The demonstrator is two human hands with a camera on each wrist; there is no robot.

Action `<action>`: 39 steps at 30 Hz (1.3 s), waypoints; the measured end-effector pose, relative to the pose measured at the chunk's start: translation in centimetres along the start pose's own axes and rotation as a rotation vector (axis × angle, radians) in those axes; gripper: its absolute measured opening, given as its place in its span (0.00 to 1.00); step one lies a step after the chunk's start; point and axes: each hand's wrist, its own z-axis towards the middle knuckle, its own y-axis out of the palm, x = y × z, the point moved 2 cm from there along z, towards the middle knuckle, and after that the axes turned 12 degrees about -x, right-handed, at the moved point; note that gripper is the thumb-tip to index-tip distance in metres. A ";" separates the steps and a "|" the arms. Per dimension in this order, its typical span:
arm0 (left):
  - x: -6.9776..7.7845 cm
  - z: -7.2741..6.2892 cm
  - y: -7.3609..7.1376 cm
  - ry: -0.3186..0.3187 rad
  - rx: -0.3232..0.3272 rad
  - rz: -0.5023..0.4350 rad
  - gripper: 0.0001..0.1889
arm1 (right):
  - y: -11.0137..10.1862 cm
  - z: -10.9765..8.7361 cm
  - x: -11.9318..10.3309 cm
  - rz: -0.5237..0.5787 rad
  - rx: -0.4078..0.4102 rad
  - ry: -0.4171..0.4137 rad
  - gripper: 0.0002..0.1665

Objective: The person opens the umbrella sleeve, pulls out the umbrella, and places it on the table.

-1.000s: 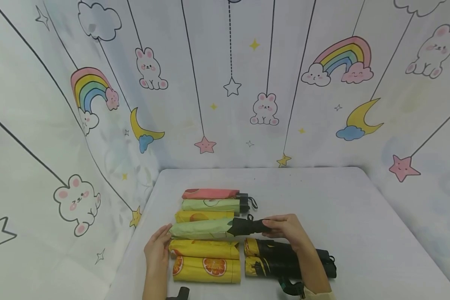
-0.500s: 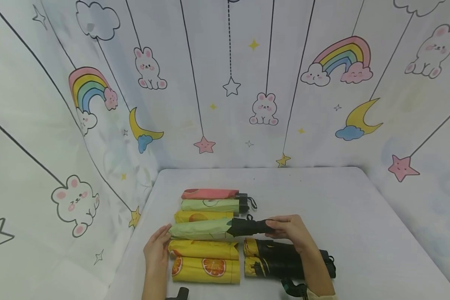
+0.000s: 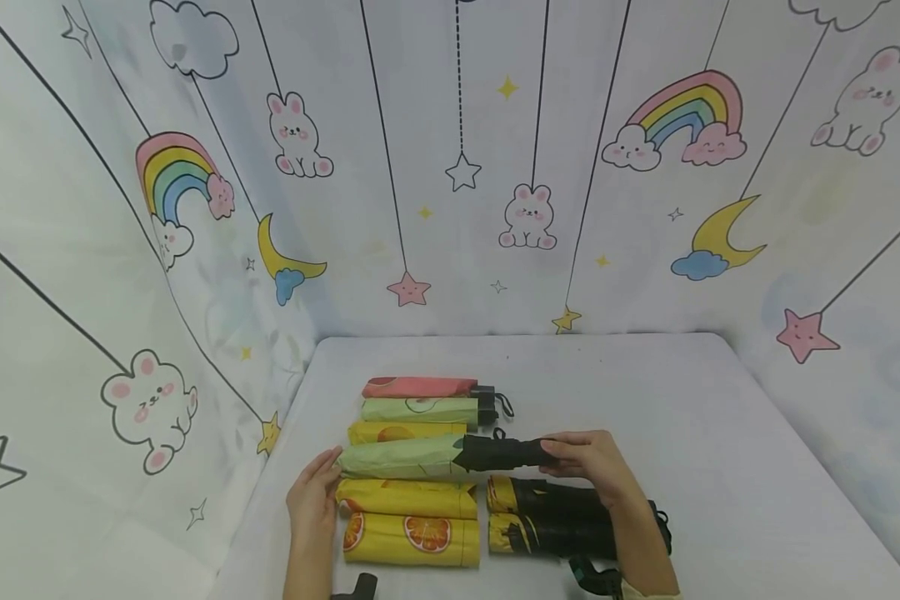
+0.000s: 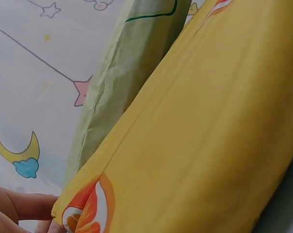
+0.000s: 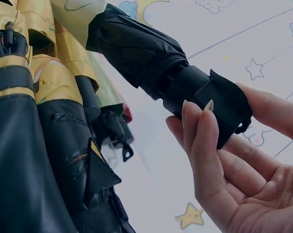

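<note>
A folded umbrella with a black body (image 3: 504,453) juts from a light green sleeve (image 3: 401,459). My left hand (image 3: 315,490) pinches the sleeve's left end; in the left wrist view its fingers (image 4: 32,206) show partly behind a yellow sleeve (image 4: 185,126). With curled fingers and thumb, my right hand (image 3: 591,463) grips the black handle (image 5: 200,92) at the other end. Just below lie two yellow sleeves with orange slices, the nearer sleeve (image 3: 412,540) being fully visible. Beside them on the right are two black and yellow folded umbrellas (image 3: 551,533), partly covered by my right forearm.
Behind the held umbrella lie a red umbrella (image 3: 420,387), a green umbrella (image 3: 420,410) and a yellow one (image 3: 407,432), side by side. All rest on a white table (image 3: 735,467). A printed cloth backdrop (image 3: 450,208) rises behind and at both sides.
My right hand has moved slightly right with the handle, and a longer stretch of the black umbrella shows outside the green sleeve. My left hand has stayed almost still.
</note>
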 end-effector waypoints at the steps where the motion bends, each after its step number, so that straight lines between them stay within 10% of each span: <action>1: 0.0 0.0 0.0 0.000 -0.002 -0.002 0.27 | -0.1 -0.1 0.0 0.001 0.003 0.001 0.29; 39: 0.2 0.0 0.5 0.032 0.025 -0.062 0.24 | -3.1 -2.8 -0.2 0.005 -0.005 -0.038 0.29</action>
